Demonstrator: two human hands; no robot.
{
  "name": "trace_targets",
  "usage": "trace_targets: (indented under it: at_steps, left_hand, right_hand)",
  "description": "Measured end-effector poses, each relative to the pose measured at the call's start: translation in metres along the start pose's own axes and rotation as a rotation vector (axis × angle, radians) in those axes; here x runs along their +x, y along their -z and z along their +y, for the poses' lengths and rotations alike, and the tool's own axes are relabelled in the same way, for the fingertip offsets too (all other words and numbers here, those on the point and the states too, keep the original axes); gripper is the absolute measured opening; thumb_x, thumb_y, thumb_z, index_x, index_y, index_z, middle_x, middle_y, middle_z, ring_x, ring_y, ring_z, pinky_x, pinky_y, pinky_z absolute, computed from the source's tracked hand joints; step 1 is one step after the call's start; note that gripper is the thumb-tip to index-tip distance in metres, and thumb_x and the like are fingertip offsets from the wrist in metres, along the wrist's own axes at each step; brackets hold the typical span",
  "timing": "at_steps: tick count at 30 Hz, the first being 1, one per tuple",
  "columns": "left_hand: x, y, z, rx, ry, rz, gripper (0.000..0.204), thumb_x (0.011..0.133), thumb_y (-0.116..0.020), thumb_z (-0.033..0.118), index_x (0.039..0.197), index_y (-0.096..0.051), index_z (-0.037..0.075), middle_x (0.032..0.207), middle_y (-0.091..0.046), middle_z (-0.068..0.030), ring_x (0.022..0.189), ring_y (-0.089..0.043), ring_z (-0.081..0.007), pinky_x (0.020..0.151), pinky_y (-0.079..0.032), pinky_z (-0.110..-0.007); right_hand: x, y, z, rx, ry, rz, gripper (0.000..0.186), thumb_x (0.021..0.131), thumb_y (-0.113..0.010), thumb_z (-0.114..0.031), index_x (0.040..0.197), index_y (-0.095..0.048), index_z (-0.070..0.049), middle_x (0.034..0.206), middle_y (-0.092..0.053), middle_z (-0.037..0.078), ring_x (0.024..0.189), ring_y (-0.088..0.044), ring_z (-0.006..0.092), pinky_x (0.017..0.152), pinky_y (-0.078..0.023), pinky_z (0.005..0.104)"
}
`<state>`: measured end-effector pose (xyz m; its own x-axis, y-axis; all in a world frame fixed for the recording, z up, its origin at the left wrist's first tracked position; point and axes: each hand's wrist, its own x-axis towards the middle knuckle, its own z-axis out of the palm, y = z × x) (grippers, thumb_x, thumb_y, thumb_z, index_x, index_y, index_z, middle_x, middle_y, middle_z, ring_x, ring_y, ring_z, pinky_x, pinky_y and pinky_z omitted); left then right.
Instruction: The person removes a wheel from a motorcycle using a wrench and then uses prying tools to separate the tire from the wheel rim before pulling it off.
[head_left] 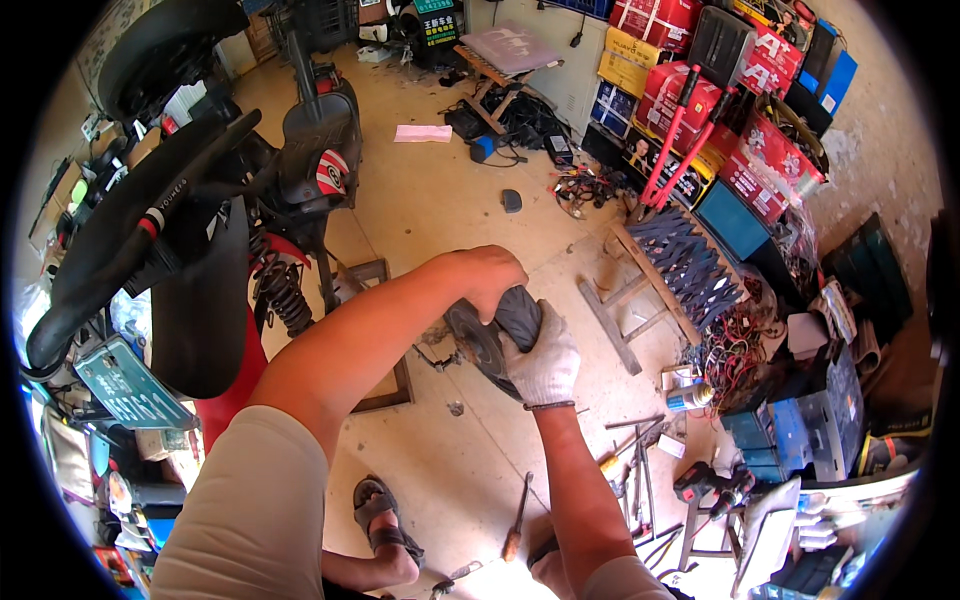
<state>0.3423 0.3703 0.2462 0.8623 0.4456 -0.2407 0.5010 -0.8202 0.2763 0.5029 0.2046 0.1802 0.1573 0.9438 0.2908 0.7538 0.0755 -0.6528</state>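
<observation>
A small dark wheel [477, 340] with a round hub face stands in front of me above the tan floor. The dark grey rubber of its tyre [518, 316] shows between my hands. My bare left hand [492, 281] is bent over the top of the tyre, its thumb pressed on the near side. Lower right, my right hand [546, 362], in a whitish knit glove, grips the tyre from the side. Both hands are closed, though some fingertips are hidden behind the rubber.
At left stands a scooter [195, 290] with an exposed coil spring [280, 290], beside a metal floor frame [390, 380]. A screwdriver [518, 520], several tools and a drill [715, 485] lie lower right. A wooden rack [650, 280], red-handled cutters [680, 140] and stacked boxes [670, 95] line the right.
</observation>
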Motion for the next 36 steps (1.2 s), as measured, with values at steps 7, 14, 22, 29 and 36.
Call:
trace_targets:
  at_steps: [7,14,22,29,36]
  left_hand:
    - [0.009,0.017,0.010,-0.011,0.072,-0.110,0.060,0.047,-0.098,0.018,0.101,-0.078,0.003,0.099,-0.077,-0.0191,0.103,-0.073,-0.0408,0.089,-0.056,-0.048]
    - [0.032,0.031,0.011,-0.002,0.197,-0.368,0.078,0.047,-0.102,0.015,0.119,-0.077,0.002,0.112,-0.078,-0.0192,0.110,-0.074,-0.0388,0.092,-0.058,-0.047]
    - [0.035,0.027,0.006,-0.045,0.203,-0.389,0.085,0.048,-0.103,0.016,0.127,-0.074,0.005,0.119,-0.077,-0.0189,0.116,-0.072,-0.0386,0.095,-0.058,-0.047]
    - [-0.007,0.009,0.050,0.131,0.291,-0.274,0.104,0.050,-0.101,0.016,0.146,-0.061,0.012,0.143,-0.060,-0.0180,0.145,-0.049,-0.0413,0.117,-0.040,-0.059]
    - [-0.042,-0.010,0.103,-0.203,0.514,0.013,0.100,0.072,-0.089,0.023,0.161,-0.047,0.006,0.168,-0.041,-0.0269,0.161,-0.034,-0.0389,0.129,-0.032,-0.055]
  right_hand:
    - [0.004,-0.001,0.004,-0.003,-0.037,0.003,0.076,0.081,-0.089,-0.037,0.142,-0.059,-0.003,0.125,-0.072,0.024,0.110,-0.073,0.0429,0.094,-0.060,0.0483]
    - [0.018,0.015,-0.004,0.013,-0.150,-0.146,0.069,0.082,-0.088,-0.038,0.136,-0.061,-0.004,0.111,-0.076,0.024,0.104,-0.074,0.0420,0.091,-0.060,0.0495]
    - [0.012,0.008,0.002,0.060,-0.082,-0.050,0.075,0.082,-0.089,-0.039,0.142,-0.059,-0.005,0.121,-0.072,0.023,0.110,-0.072,0.0423,0.095,-0.058,0.0500]
    - [-0.032,0.004,-0.014,0.035,-0.066,0.003,0.090,0.080,-0.091,-0.044,0.149,-0.052,-0.003,0.132,-0.069,0.024,0.110,-0.073,0.0436,0.091,-0.060,0.0492]
    - [-0.152,-0.002,-0.052,0.067,-0.242,0.098,0.097,0.073,-0.096,-0.040,0.149,-0.051,0.000,0.133,-0.065,0.025,0.121,-0.065,0.0442,0.103,-0.054,0.0513]
